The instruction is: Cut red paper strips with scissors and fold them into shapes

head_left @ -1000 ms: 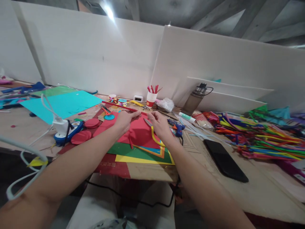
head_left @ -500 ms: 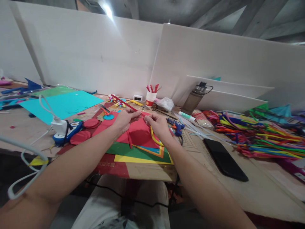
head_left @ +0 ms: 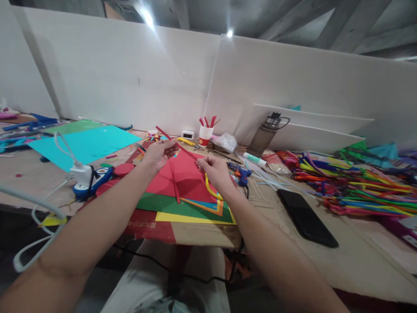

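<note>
A narrow red paper strip [head_left: 186, 151] slants between my two hands above the stacked sheets. My left hand [head_left: 161, 154] pinches it toward its upper end, part of which sticks out beyond the fingers. With thumb and fingertips, my right hand [head_left: 213, 169] grips the lower end. Below them lies a red sheet [head_left: 195, 184] on green, orange, blue and yellow sheets. A second red strip [head_left: 175, 184] rests on the red sheet. A yellow curved piece [head_left: 211, 189] shows just under my right hand; its upper part is hidden, so I cannot tell what it is.
On the right are a blue glue gun [head_left: 243, 175], a black phone [head_left: 306, 217], a bottle [head_left: 265, 134], a glue stick [head_left: 254, 159] and a heap of pipe cleaners [head_left: 368, 182]. A paper cup [head_left: 206, 134] stands behind. A power strip [head_left: 94, 182] and turquoise sheet [head_left: 87, 143] lie left.
My left hand has moved left and a little up along the strip, away from my right hand. More of the strip now shows between them. My right hand has hardly moved.
</note>
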### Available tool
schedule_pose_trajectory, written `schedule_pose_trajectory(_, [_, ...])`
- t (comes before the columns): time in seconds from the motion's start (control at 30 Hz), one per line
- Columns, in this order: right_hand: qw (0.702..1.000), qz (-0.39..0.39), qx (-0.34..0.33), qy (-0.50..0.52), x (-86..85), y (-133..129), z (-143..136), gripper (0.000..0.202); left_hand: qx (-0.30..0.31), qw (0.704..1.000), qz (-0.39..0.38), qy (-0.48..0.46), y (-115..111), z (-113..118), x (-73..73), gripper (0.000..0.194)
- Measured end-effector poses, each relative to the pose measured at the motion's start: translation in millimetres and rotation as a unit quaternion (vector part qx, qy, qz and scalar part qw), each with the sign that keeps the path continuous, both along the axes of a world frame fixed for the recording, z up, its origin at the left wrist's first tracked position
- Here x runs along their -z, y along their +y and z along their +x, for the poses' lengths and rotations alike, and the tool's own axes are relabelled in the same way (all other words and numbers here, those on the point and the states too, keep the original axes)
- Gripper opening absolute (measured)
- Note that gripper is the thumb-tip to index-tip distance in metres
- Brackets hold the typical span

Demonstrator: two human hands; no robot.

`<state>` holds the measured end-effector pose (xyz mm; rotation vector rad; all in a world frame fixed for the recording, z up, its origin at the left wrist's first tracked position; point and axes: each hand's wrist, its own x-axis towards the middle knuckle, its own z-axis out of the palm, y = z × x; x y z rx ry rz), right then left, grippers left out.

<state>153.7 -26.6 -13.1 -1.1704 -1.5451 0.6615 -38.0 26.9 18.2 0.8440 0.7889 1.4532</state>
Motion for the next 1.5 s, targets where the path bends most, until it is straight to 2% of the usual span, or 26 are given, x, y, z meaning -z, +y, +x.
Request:
schedule_pose_trajectory(0.2, [1.000,-0.005,-0.001,-0.010,-0.2,0,0,0.027,-0.061,0.997,-0.036,-0.037,4,-14,-16.9,0.012])
schedule_pose_trajectory(0.33, [1.000,-0.011,-0.004,-0.014,-0.6,-1,0,0.027,-0.087,0.993,-0.059,-0.046,3,-18,-22.7,0.010])
schedule_pose_trajectory(0.6, [1.000,-0.020,-0.008,0.001,-1.4,-1,-1,0.027,-0.118,0.988,-0.046,-0.086,17,-32,-15.8,0.010])
schedule_pose_trajectory(0.7, [0.998,-0.027,-0.010,0.051,-2.4,0,0,0.027,-0.138,0.983,-0.031,-0.113,19,-32,-12.7,0.015])
schedule_pose_trajectory(0.8, [0.988,-0.050,-0.006,0.148,-3.8,2,1,0.027,-0.096,0.992,-0.042,-0.075,9,-15,-4.2,0.036])
schedule_pose_trajectory(0.9, [0.976,-0.066,0.008,0.207,-3.8,5,1,0.032,0.048,0.998,-0.021,0.028,-8,16,9.5,0.052])
schedule_pose_trajectory(0.97, [0.975,-0.070,0.011,0.212,-2.5,6,0,0.036,0.100,0.991,0.016,0.086,-18,32,17.4,0.052])
schedule_pose_trajectory(1.07, [0.978,-0.070,0.000,0.195,1.9,7,-3,0.037,0.111,0.980,0.074,0.146,-26,42,22.2,0.044])
schedule_pose_trajectory(1.17, [0.983,-0.064,-0.010,0.174,7.5,8,-5,0.038,0.112,0.974,0.089,0.177,-27,38,21.4,0.039])
schedule_pose_trajectory(1.37, [0.982,-0.067,-0.029,0.176,11.9,8,-7,0.035,0.106,0.977,0.072,0.170,-27,36,21.8,0.039])
schedule_pose_trajectory(1.5, [0.982,-0.061,-0.034,0.177,10.9,8,-7,0.033,0.129,0.978,0.040,0.159,-28,40,23.1,0.041])
